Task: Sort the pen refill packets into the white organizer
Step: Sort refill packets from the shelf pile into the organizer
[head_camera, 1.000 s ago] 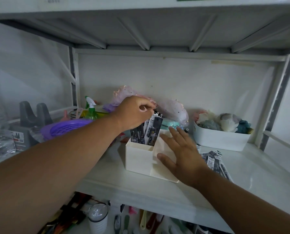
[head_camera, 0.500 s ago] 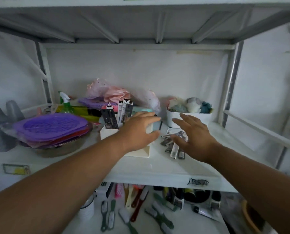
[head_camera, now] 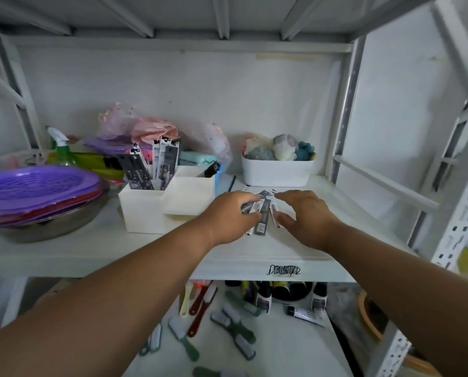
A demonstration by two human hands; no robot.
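Lying between both hands (head_camera: 265, 216), seemingly touched: refill packets (head_camera: 262, 213)

Little can be read here. On the front edge of the white shelf (head_camera: 227, 263), near and right of centre, a black scrawl (head_camera: 283, 270) is marked; its letters run together and cannot be made out. The pen refill packets standing in the white organizer (head_camera: 143, 210) at the left (head_camera: 160, 161) carry white header strips with small dark print, too small to read. The loose packets lying flat on the shelf between the two hands (head_camera: 262, 213) show printed bands, also illegible.
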